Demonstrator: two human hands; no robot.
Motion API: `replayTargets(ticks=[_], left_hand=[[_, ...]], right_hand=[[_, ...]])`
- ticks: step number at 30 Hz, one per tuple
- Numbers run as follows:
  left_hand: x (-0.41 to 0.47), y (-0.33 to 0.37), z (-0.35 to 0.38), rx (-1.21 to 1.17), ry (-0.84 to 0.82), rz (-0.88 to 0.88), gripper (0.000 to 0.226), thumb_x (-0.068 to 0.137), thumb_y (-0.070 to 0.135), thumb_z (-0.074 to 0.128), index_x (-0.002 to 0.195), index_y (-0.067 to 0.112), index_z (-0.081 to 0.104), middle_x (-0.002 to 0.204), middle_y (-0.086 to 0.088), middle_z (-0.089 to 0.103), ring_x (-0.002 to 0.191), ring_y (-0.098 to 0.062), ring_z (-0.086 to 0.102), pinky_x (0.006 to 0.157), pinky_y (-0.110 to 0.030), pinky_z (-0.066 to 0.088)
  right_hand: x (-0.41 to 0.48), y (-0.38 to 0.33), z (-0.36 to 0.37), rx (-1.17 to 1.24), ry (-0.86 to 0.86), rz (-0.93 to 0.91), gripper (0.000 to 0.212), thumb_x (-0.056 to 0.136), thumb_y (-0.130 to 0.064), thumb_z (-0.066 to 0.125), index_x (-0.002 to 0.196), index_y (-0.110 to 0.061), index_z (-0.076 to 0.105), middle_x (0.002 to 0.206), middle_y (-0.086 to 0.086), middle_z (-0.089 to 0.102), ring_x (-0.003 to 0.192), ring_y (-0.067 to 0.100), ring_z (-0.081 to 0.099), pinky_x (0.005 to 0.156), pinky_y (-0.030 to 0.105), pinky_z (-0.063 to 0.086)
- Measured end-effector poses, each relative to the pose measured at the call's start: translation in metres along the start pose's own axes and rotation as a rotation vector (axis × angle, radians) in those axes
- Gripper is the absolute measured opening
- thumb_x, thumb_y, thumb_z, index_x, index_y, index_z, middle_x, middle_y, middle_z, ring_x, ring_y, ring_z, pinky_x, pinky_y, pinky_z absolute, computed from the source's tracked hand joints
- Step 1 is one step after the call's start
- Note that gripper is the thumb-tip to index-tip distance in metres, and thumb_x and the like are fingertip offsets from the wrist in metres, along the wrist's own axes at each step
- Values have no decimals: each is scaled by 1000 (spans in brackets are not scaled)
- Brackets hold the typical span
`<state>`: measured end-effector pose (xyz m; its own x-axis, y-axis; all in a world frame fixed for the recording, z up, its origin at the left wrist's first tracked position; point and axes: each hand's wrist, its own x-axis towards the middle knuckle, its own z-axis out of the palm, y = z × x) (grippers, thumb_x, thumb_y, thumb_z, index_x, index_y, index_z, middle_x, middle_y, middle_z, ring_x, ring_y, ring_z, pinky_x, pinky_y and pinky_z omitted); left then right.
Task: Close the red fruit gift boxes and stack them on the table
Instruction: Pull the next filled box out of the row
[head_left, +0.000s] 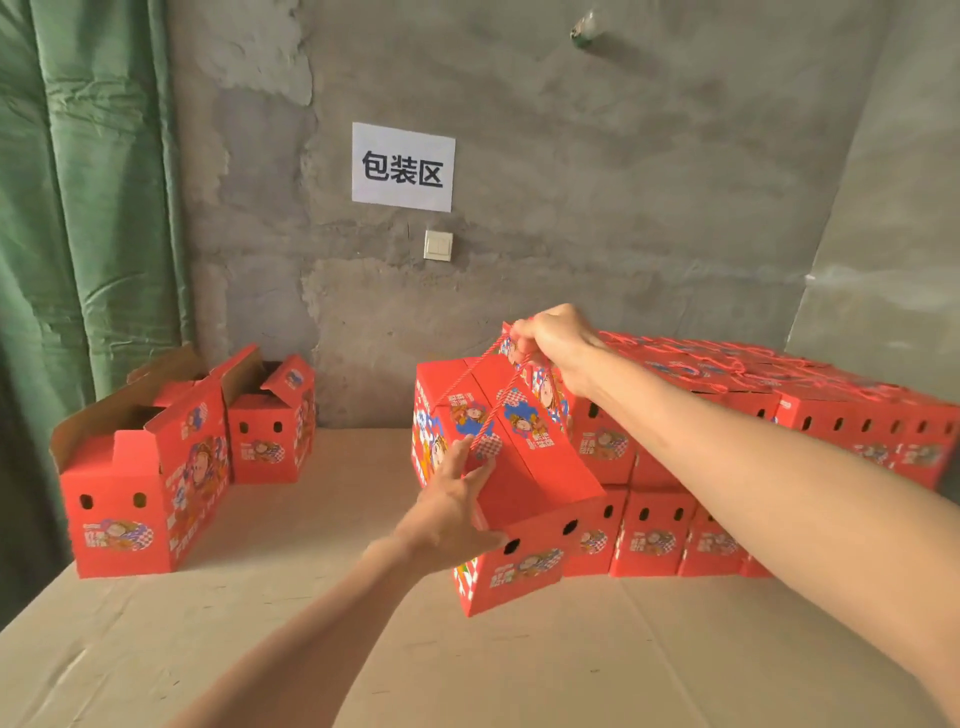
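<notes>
Grey rough-plastered wall (623, 208): fills the background.

Green curtain (78, 208): creased fabric, hanging down the left edge.

Table (311, 623): topped with tan cardboard sheeting and running across the whole foreground.

Closed boxes (831, 431): red printed cartons with paired round holes. They are stacked in two layers at the right rear of the table, against the wall.

Open box (124, 519): red, flaps raised, standing at the table's left edge.

Second open box (265, 441): the same pattern, flaps up, just behind and to the right of the first, near the wall.

Held box (535, 499): red, top flaps folded down, tilted, at centre just in front of the stack's left end. It lies between the two hands, below the right one and to the right of the left one. Whether its lower edge rests on the table cannot be told.

Left hand (452, 514): fingers straight and spread, laid flat against the box's near left side up to its top edge.

Right hand (550, 343): raised above the box's far end, fingers curled and pinching the cord.

Cord handle (470, 374): red rope, running taut from the right hand's pinch down to the box top.

Paper sign (403, 167): white sheet with black characters, fixed to the wall.

Light switch (438, 245): white, directly beneath the sign.
</notes>
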<state>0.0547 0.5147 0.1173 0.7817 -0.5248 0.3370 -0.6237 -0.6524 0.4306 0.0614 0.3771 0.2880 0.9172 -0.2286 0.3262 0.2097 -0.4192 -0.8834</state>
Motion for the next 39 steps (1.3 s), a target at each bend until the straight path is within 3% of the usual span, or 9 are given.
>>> replayTargets(ticks=[3,9,18,23,25,27,30,32,39], left_hand=[[36,-12,-4,123,35,-72,91,79,41,70,151,22,18,158,-3,-17,146,-20,-12,118,-46,12],[129,-50,-2,139,47,-146,82,85,24,66,151,25,18,158,-4,-16,143,-25,24,111,-38,33],[262,-91,27,320,40,-171,80,87,35,62,151,32,13,160,-6,-2,143,-25,23,111,-39,27],[319,-106,42,207,122,-209,64,88,25,59,145,33,31,146,-2,40,126,-26,45,100,-38,41],[325,-112,45,144,174,-177,59,88,21,60,142,33,38,139,-1,49,122,-26,50,94,-35,44],[325,-119,47,137,214,-131,56,89,23,58,141,31,38,137,0,52,121,-26,51,91,-35,45],[310,-130,62,48,191,-144,76,90,17,56,151,23,10,144,-4,43,119,-31,52,92,-40,45],[293,-140,81,-23,95,-176,90,90,14,54,150,20,-13,151,-3,33,120,-30,52,96,-38,44],[275,-173,141,76,-193,-322,83,94,25,50,150,6,-9,144,-13,40,124,-29,47,99,-31,38]], right_hand=[[32,3,4,-16,10,-22,30,82,-1,54,52,-4,54,35,-1,51,53,19,46,50,23,33],[132,28,13,-28,13,-153,31,83,-6,54,52,-6,56,53,6,56,65,18,52,70,31,41],[261,94,7,18,51,-188,32,93,-7,49,62,-13,56,59,3,53,61,13,48,61,24,37],[279,154,22,-726,-125,-179,28,95,-21,50,99,2,65,87,20,58,92,30,59,62,28,36],[264,188,35,-940,-139,-217,47,94,-29,52,129,1,46,122,24,52,117,35,50,89,33,42],[246,219,47,-1023,-184,-313,75,90,-32,55,148,-10,13,148,20,25,136,39,26,110,47,25],[231,242,55,-1166,-162,-456,102,80,-15,64,149,-27,-10,157,17,-2,143,42,0,114,56,0],[232,248,56,-1214,-123,-487,114,73,-1,66,148,-30,-14,157,17,-5,144,41,-1,114,55,-2],[267,261,72,-1185,-29,-468,107,72,5,64,149,-30,-2,156,18,2,144,39,4,115,53,-2]])
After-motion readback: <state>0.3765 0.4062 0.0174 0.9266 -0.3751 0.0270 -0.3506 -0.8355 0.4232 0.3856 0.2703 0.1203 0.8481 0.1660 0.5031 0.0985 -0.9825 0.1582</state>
